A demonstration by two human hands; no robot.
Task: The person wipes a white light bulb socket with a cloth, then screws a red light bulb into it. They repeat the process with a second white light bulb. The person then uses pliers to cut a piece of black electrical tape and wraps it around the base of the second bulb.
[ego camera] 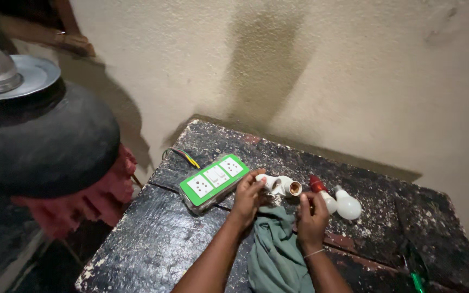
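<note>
Holding a white plastic angled lamp holder [279,185] pinched in left hand [248,196] fingertips above the dark speckled stone slab [158,239]; right hand [311,216] half curled, contents unclear. Likely light, rigid, smooth; best gripped around its barrel. White glass bulb [347,206] nearby, fragile.

Beyond the grip, a rough cream plaster wall [354,70] with a broad darker stain down its middle. Under the grip, a worn black wooden tabletop [153,239], paint chipped and speckled white, reddish at the cracks. Far left of the grip, a big round black clay pot [44,146] capped by a shiny steel lid [6,76], on a faded red cloth [104,201]. Dim, warm light; deep shadow low on the left.
</note>
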